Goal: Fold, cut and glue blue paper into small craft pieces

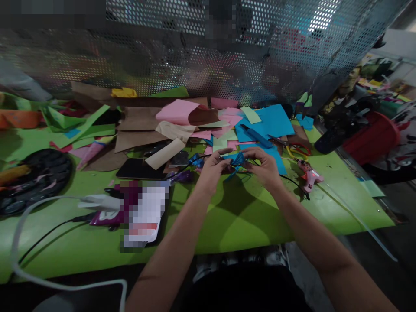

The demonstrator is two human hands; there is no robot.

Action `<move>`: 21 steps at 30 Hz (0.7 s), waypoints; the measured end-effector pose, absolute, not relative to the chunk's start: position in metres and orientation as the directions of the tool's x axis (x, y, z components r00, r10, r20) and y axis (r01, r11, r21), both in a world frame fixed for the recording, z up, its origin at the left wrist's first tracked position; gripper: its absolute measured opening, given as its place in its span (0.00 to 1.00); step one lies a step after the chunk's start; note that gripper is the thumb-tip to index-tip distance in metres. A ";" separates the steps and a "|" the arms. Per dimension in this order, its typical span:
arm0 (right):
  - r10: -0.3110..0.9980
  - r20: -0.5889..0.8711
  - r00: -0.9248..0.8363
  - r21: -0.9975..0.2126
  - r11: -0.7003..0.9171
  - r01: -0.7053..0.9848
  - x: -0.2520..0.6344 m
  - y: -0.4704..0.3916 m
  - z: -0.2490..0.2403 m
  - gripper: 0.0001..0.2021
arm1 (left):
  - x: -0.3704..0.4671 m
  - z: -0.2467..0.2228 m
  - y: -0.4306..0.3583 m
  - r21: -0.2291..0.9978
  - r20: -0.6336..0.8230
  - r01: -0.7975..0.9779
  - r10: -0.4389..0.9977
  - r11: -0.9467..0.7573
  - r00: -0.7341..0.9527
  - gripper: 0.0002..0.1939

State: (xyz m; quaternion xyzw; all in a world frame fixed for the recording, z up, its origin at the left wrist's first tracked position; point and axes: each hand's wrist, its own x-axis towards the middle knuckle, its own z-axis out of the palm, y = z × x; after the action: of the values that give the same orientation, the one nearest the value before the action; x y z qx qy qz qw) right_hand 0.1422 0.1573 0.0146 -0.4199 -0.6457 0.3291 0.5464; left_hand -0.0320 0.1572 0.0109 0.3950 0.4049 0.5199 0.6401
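Note:
A small piece of folded blue paper (238, 159) is pinched between my two hands above the green table. My left hand (212, 168) has its thumb and fingers closed on the left side of the paper. On the right side, the fingers of my right hand (264, 165) are closed on it too. A strip of the same blue hangs below my fingertips. Just behind the hands lie blue sheets (276, 121) with a dark blue tool, perhaps a cutter (256, 136), on top. Scissors with yellow and red handles (297, 150) rest to the right.
A pink glue gun (312, 177) lies at right with a long clear stick. Leftward are a lit phone (149, 212), a dark phone (138, 169), a brown paper roll (165, 154), a purple corded device (105, 218) and a black round tray (61, 173). A perforated metal panel (195, 56) stands behind.

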 end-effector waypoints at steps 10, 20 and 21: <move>0.978 0.207 -0.041 -0.975 0.202 -0.089 0.144 0.160 0.011 0.13 | -0.030 0.015 0.154 0.973 0.034 -0.229 0.986 0.004 0.164 0.26; 0.973 0.230 -0.033 -0.973 0.230 -0.011 0.142 0.158 0.013 0.16 | -0.029 0.008 0.160 0.986 0.122 -0.127 0.989 -0.111 0.083 0.21; 0.965 0.262 -0.011 -0.965 0.262 0.026 0.142 0.158 0.014 0.16 | -0.028 0.008 0.160 0.985 0.122 -0.130 0.989 -0.111 0.078 0.20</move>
State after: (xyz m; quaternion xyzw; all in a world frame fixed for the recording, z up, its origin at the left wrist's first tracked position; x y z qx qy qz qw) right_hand 0.1423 0.1578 0.0141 -0.4343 -0.5704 0.4246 0.5529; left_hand -0.0285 0.1599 0.0080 0.5171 0.4158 0.5367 0.5213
